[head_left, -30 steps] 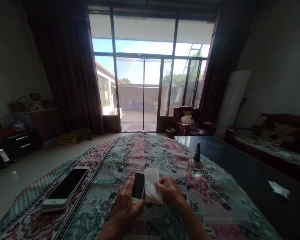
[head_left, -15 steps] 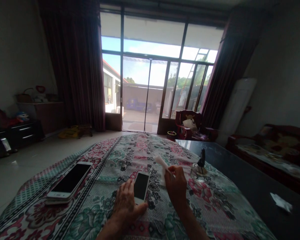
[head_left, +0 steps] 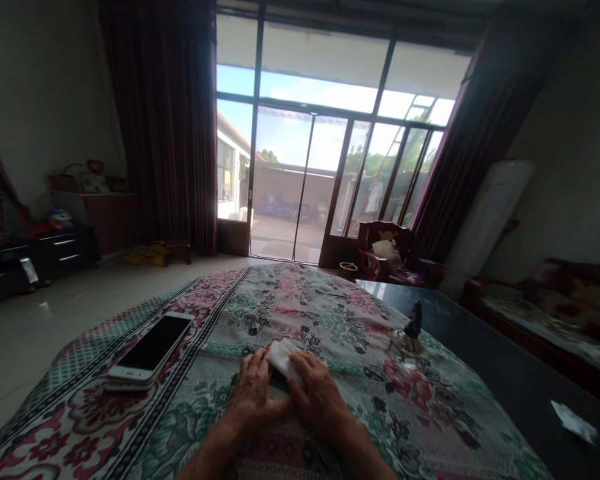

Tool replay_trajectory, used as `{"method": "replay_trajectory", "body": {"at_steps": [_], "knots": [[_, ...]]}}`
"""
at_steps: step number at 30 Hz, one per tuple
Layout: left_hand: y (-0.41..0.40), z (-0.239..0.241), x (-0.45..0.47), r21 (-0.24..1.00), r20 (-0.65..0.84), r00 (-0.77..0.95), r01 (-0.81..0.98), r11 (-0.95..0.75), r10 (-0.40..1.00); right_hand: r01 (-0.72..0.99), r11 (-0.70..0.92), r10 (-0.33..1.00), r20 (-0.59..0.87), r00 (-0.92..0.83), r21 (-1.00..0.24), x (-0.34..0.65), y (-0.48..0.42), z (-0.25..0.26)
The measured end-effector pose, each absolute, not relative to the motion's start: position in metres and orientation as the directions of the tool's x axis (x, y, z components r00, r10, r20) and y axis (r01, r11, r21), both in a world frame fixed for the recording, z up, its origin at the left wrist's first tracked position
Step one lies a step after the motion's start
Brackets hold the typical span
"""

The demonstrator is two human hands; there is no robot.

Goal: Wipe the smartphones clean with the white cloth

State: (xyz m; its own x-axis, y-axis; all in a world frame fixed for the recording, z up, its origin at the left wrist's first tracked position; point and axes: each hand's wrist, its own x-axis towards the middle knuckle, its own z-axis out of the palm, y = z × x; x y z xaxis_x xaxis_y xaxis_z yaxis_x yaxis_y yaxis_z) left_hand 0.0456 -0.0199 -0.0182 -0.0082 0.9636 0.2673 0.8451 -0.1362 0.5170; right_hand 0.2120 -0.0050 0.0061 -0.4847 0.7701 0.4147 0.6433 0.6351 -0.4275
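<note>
On the floral cloth [head_left: 290,307], my left hand [head_left: 250,397] curls around the left side and lower end of a white smartphone [head_left: 279,383], steadying it. My right hand [head_left: 321,397] presses a white tissue [head_left: 282,355] onto the phone's upper part, fingers closed over it. Both hands and the tissue hide most of the phone. To the left, another white smartphone [head_left: 153,348] with a dark screen lies on top of at least one more device. A clear glass bottle with a black top [head_left: 414,323] stands to the right of my right hand.
A dark tabletop [head_left: 485,347] runs along the right, with a crumpled white tissue [head_left: 574,421] on it. Beyond the cloth stand a wooden armchair [head_left: 373,250] and glass doors [head_left: 300,187]. A black cabinet [head_left: 67,250] is at the far left.
My right hand has moved left and down, bringing the tissue from above the cloth onto the phone. My left hand stays at the phone. The view has shifted slightly.
</note>
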Motion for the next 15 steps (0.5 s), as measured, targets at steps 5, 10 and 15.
{"method": "replay_trajectory", "body": {"at_steps": [5, 10, 15], "knots": [[-0.021, -0.017, 0.039, 0.529, 0.325, 0.026, 0.824, -0.204, 0.945, 0.691, 0.629, 0.776, 0.349, -0.526, -0.357, 0.21, -0.002, 0.006], [-0.022, -0.021, 0.039, 0.542, 0.375, 0.011, 0.809, -0.229, 0.927, 0.706, 0.594, 0.804, 0.311, -0.506, -0.385, 0.209, -0.008, 0.004], [-0.024, -0.021, 0.041, 0.531, 0.46, 0.006, 0.8, -0.281, 0.888, 0.728, 0.566, 0.824, 0.302, -0.479, -0.386, 0.209, -0.023, 0.003]]}}
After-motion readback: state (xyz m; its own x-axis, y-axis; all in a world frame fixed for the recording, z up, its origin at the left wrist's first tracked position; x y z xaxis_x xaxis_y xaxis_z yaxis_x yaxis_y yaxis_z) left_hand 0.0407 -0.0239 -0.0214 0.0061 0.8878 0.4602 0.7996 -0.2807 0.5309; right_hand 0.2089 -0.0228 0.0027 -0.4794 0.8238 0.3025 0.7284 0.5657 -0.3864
